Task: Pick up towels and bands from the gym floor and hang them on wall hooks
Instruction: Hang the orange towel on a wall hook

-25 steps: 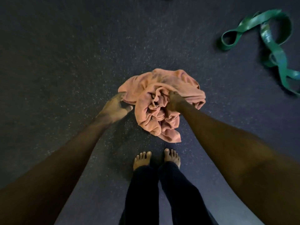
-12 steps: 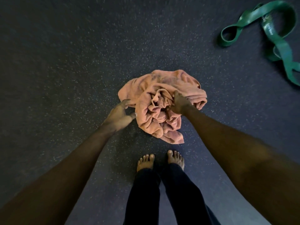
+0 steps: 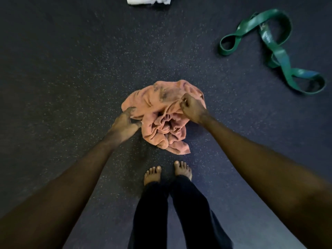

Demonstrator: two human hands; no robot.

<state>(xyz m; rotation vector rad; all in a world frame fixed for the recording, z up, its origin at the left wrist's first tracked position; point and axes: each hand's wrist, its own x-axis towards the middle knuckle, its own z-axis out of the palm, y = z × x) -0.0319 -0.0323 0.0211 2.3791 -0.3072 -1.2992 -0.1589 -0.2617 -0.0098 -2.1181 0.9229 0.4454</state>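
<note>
Towel [image 3: 162,129], crumpled peach terry: R hand [image 3: 193,108] grip pinches fold; L hand [image 3: 124,124] spread, touching edge.

Floor [image 3: 71,69]: dark, speckled, fills the view.
Towel [image 3: 161,130]: peach-pink, crumpled in a heap on the floor, just ahead of the feet.
Right grip [image 3: 193,108]: fingers curled, pinching a fold at the towel's upper right.
Left grip [image 3: 124,125]: at the towel's left edge, fingertips touching the cloth, thumb spread; whether it holds any cloth is unclear.
Band [image 3: 281,59]: green, looped and twisted, lying well apart at upper right.
White cloth [image 3: 149,0]: cut off by the top edge.
Feet [image 3: 152,175]: bare, side by side, below dark trousers [image 3: 150,212].
</note>
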